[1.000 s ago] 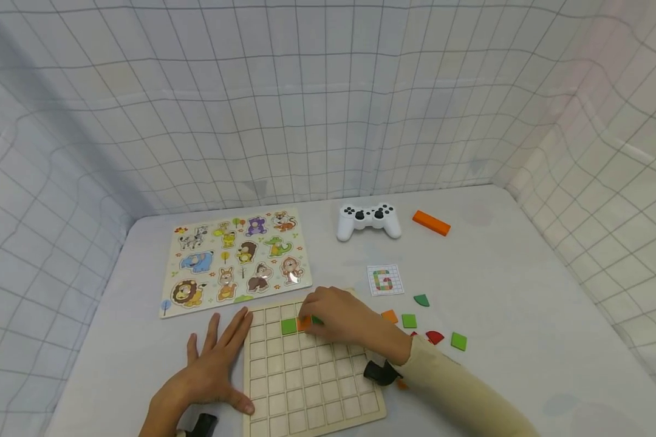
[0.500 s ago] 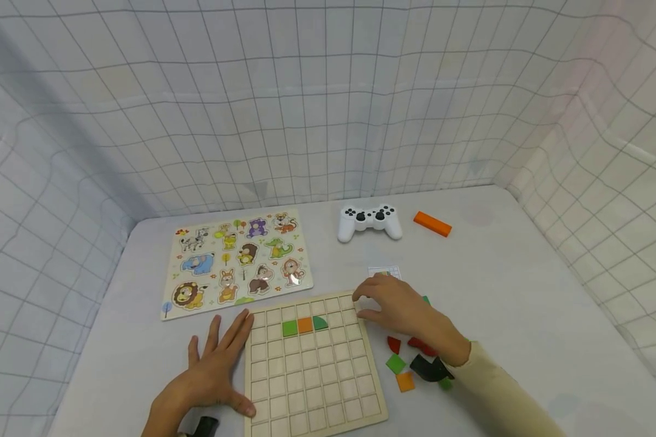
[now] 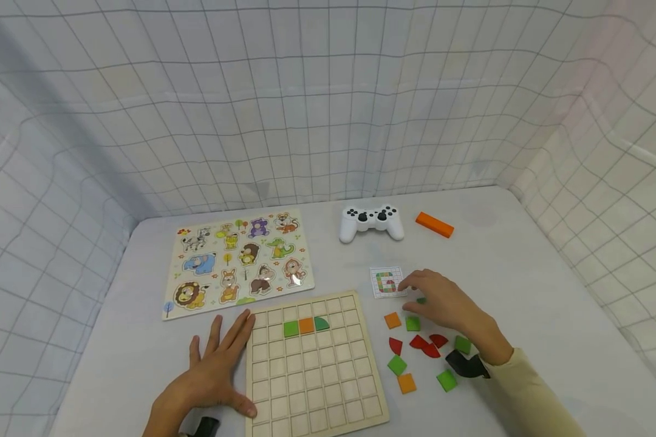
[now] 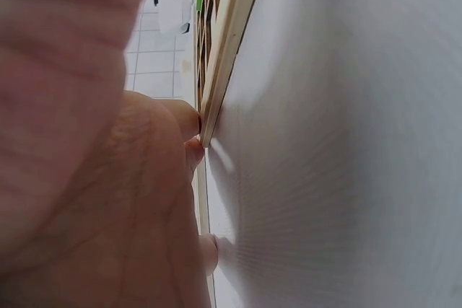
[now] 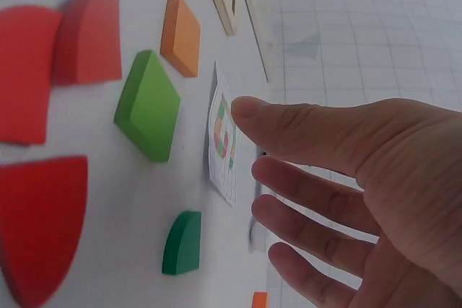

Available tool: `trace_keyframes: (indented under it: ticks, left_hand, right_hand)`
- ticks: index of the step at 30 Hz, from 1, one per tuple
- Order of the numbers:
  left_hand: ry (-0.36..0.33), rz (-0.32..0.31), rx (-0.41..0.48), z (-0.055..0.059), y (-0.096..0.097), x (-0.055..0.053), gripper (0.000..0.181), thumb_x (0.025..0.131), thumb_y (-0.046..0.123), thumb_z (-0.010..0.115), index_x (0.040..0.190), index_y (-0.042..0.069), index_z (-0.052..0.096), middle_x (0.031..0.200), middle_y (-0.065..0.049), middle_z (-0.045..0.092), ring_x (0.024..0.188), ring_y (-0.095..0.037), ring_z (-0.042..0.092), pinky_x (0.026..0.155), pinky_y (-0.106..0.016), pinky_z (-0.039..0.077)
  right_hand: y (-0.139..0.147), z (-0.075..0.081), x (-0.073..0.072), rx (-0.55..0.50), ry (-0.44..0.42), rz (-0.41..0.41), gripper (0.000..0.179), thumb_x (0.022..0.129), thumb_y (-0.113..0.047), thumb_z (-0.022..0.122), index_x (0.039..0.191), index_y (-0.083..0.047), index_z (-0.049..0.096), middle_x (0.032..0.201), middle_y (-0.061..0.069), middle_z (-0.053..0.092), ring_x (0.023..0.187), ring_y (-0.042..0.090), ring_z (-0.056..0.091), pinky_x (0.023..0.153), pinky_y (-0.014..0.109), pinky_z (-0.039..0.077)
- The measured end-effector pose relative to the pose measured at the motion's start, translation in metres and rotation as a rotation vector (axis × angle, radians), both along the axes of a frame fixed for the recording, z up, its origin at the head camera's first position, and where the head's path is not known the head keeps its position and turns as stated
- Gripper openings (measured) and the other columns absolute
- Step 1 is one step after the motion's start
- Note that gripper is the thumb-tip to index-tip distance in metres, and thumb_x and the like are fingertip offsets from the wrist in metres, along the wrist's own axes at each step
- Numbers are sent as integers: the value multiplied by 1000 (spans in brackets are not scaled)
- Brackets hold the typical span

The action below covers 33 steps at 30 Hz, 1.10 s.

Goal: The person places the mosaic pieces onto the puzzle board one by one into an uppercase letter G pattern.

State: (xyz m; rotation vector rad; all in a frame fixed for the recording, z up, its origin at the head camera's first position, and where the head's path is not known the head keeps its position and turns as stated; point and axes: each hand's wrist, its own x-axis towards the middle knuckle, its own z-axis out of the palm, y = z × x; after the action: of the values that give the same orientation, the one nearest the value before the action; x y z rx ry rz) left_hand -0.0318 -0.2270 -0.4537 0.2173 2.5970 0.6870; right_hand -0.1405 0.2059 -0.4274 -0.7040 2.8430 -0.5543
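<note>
head view: at bottom centre, the grid board [image 3: 316, 382] is being touched at its left edge by the spread left hand [image 3: 210, 373]; right of centre, a dark green tile [image 5: 182, 243] is being partly covered by the right hand [image 3: 444, 298], fingers parted, near the card [image 3: 385, 283].

Small gridded card [image 3: 376, 293]: coloured blocks form what I read as G, possibly 6. Controller [image 3: 348, 230] button marks too small.

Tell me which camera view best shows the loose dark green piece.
The right wrist view: the loose dark green piece lies there uncovered. The head view shows only part, the right hand hiding the rest; the left wrist view doesn't show it.
</note>
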Motion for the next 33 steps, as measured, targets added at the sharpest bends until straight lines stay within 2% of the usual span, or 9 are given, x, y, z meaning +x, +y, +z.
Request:
trace_keyframes:
  ticks: [7,14,22,26,28,31,33]
  left_hand:
    - [4,0,-7,0,1,1,160,38,63,93,163,21,3,170,-7,-7,147,-55,-19,103,-82,-14]
    - [9,0,-6,1,1,2,159,38,63,93,163,21,3,170,-7,-8,147,-55,-19,103,-82,-14]
    - [36,0,24,-5,-2,3,158,37,67,91,163,24,4,170,-5,-7,147,-54,-20,101,-82,-16]
    - [50,1,16,-9,-4,3,158,37,73,87,163,27,5,170,-1,-8,148,-52,-20,102,-82,-17]
    - [51,3,7,-9,-5,3,158,36,76,86,163,29,3,170,1,-9,149,-51,-21,103,-81,-17]
    - [56,7,43,-10,-5,3,158,36,74,87,163,28,5,170,0,-8,148,-51,-22,101,-81,-20]
    - [53,11,25,-9,-5,3,158,35,75,86,163,29,5,170,0,-8,149,-50,-22,103,-80,-19]
  right_hand:
    - [26,-8,-5,1,-13,-29,32,82,-18,83,112,-10,72,109,5,69,96,22,61,87,44,56]
    - [39,-17,-11,-37,-35,-10,31,80,-16,85,107,-10,73,102,0,69,91,17,60,81,37,56]
    - [52,-27,-19,-144,-71,65,29,80,-16,85,106,-16,74,105,-5,68,97,16,59,89,37,55]
    - [55,-29,-22,-196,-116,115,27,81,-14,84,105,-17,73,106,-4,67,98,16,57,89,31,53]
    - [56,-30,-25,-214,-131,139,27,81,-13,83,105,-17,72,107,-3,66,97,16,56,87,28,52]
    - [57,-29,-29,-220,-151,174,25,81,-14,83,104,-16,71,106,-3,67,95,16,56,87,29,51]
    - [56,-28,-31,-213,-165,195,24,82,-14,83,103,-17,71,105,-3,67,96,16,56,88,31,51]
